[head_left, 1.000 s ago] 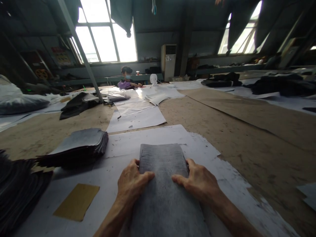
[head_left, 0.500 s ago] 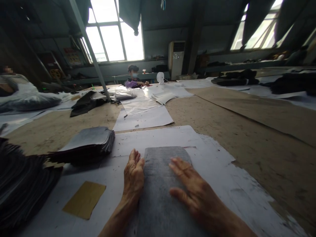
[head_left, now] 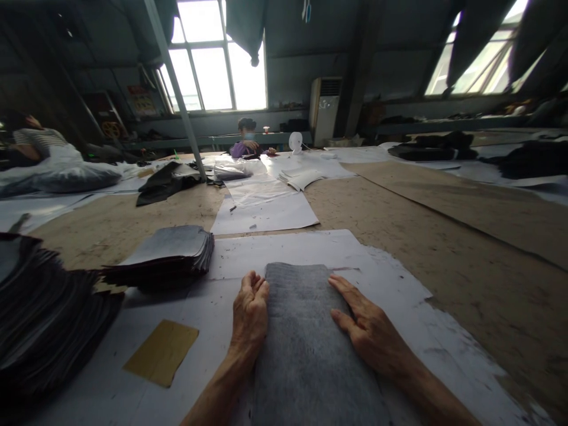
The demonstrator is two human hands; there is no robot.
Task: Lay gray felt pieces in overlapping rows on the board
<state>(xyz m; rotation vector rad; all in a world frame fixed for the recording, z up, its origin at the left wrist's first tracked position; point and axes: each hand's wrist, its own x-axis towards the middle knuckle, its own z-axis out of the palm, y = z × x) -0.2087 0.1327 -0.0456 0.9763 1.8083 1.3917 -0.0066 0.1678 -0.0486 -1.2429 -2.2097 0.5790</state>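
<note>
A stack of grey fabric pieces (head_left: 306, 337) lies lengthwise in front of me on white paper. My left hand (head_left: 251, 310) stands on edge along its left side, fingers together and slightly bent, holding nothing. Against the upper right edge rests my right hand (head_left: 366, 319), its fingers stretched out and thumb apart. The stack sits between both palms, flat on the table and not lifted. How many layers it has cannot be made out from above.
To the left are a lower stack of dark-edged pieces (head_left: 171, 245) and a taller dark stack (head_left: 48, 319). A tan card (head_left: 162, 353) lies nearer me. A metal pole (head_left: 175, 89) rises beyond. One person (head_left: 246, 142) sits across the table, another (head_left: 38, 139) at far left.
My right hand has slid from the top of the stack outward to its right edge. My left hand stays at the left side. The whole view has shifted slightly.
</note>
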